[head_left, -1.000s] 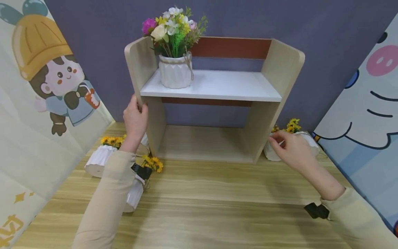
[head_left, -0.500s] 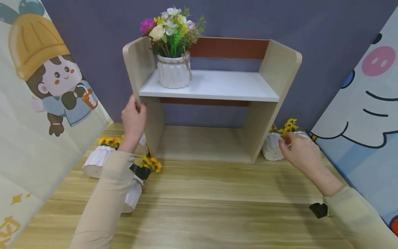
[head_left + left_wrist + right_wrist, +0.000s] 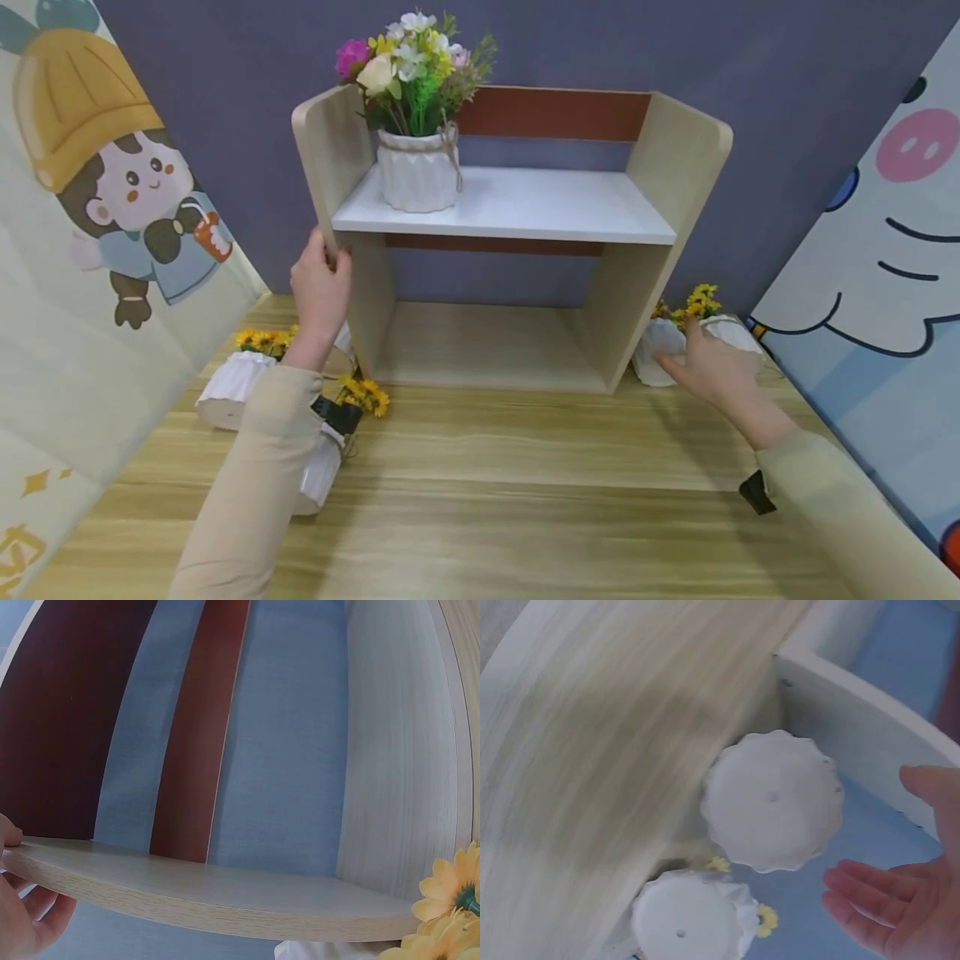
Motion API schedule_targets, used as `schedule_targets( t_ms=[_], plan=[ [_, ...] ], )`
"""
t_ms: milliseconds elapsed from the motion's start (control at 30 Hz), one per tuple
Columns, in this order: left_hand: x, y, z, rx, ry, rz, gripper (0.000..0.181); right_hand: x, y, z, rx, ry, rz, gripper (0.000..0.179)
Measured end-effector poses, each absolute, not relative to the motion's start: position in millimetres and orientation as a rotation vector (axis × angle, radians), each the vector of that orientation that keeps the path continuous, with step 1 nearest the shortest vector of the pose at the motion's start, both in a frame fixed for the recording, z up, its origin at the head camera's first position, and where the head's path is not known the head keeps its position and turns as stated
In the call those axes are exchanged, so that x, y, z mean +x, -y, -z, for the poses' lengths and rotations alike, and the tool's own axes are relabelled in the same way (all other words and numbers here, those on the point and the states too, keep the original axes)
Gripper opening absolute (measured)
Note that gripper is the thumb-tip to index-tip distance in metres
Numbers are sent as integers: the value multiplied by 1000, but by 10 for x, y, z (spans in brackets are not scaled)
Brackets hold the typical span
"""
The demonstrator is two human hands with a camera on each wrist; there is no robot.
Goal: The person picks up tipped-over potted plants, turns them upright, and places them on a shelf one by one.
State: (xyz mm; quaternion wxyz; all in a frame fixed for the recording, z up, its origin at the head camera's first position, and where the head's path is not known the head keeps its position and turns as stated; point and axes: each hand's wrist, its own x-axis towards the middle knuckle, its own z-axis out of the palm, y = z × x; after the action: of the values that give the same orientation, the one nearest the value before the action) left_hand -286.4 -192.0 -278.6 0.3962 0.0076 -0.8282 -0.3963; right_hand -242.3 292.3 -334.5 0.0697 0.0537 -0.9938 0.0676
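Note:
A two-tier wooden desktop shelf (image 3: 555, 200) stands on the table. My left hand (image 3: 321, 287) grips the front edge of its left side panel (image 3: 225, 904), with the thumb on the inner face and fingers outside. My right hand (image 3: 712, 371), fingers spread and holding nothing, hovers by the shelf's right side. Nearest to it are two white flowerpots with yellow flowers lying on their sides; the right wrist view shows the bases of one pot (image 3: 772, 799) and the other pot (image 3: 686, 919). A white pot of mixed artificial flowers (image 3: 418, 175) stands upright at the left of the upper board.
Left of the shelf, several white pots with yellow flowers lie tipped over, including a pot (image 3: 232, 387) near the wall and a pot (image 3: 320, 475) by my left forearm. A dark wall (image 3: 780, 100) rises behind; cartoon-printed panels (image 3: 60, 250) flank the table (image 3: 510, 500).
My right hand has moved slightly right, away from the shelf's right panel, and its fingers have opened out. The left hand keeps its grip on the left panel; the shelf looks unmoved.

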Motion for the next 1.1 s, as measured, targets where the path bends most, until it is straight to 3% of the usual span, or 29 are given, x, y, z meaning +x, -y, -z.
schedule_targets(
  t_ms=[633, 1100],
  plan=[
    [-2860, 1924, 2797, 37, 2093, 1004, 25, -2960, -2962, 3589, -10, 3133, -281, 113],
    [-2876, 1922, 2792, 30, 2085, 1009, 28, -3148, -2999, 3631, -82, 3192, -307, 108]
  ],
)
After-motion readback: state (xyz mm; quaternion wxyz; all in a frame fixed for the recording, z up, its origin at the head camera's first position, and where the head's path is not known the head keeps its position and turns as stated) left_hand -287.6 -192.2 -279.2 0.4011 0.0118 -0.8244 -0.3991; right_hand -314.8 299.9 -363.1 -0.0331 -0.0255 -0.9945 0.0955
